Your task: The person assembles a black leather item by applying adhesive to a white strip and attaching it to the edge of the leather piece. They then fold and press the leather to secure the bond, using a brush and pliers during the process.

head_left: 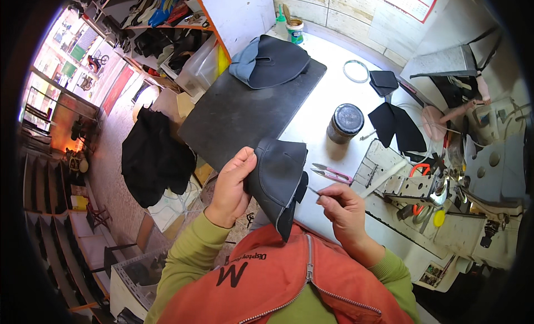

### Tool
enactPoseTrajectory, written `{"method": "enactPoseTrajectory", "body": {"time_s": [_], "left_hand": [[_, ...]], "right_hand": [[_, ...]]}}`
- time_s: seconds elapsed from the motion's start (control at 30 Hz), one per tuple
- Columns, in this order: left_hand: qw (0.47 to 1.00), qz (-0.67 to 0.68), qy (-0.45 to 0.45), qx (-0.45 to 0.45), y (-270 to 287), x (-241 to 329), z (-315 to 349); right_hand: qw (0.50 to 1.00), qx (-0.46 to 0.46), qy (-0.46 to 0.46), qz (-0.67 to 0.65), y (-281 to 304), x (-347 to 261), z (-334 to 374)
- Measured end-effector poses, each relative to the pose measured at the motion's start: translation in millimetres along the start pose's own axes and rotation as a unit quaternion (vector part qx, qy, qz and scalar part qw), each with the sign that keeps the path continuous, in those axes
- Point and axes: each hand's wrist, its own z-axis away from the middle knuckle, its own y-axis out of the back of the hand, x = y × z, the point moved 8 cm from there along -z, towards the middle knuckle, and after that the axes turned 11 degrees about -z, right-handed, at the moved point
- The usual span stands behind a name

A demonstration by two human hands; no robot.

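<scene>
My left hand (232,185) is closed on the edge of a black leather shoe upper (273,171), holding it above the table's near edge. The upper is curved, with a stitched seam across it and a paler cut edge facing right. Just to its right, my right hand (346,211) pinches a thin, dark, pointed tool (313,190) between thumb and fingers. The tool's tip points at the upper's edge; whether they touch I cannot tell. Pink-handled thread snips (332,173) lie on the white table (318,151) beyond my right hand.
A dark lidded jar (345,123) stands mid-table. Another black upper with blue-grey lining (278,62) rests on a black board (233,115). A sewing machine (411,185) and black pieces (396,126) occupy the right. Black cloth (153,157) is heaped at left.
</scene>
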Motion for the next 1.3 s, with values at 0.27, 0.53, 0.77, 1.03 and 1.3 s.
{"method": "enactPoseTrajectory", "body": {"time_s": [0.27,0.53,0.77,1.03,1.3], "left_hand": [[0.998,0.057,0.023,0.005,-2,0,1],[0.997,0.056,0.045,-0.032,-6,-11,1],[0.998,0.012,0.023,-0.053,-22,-12,3],[0.954,-0.273,-0.108,-0.057,-30,17,9],[0.843,-0.470,-0.255,-0.062,-53,56,17]], "right_hand": [[0.998,-0.041,0.018,0.046,-15,-1,-8],[0.976,-0.105,0.133,0.137,-34,-10,-17],[0.988,-0.064,0.102,0.100,-35,19,-30],[0.994,-0.040,0.076,-0.063,-29,4,-20],[0.990,-0.061,0.059,-0.114,-31,-10,-12]]}}
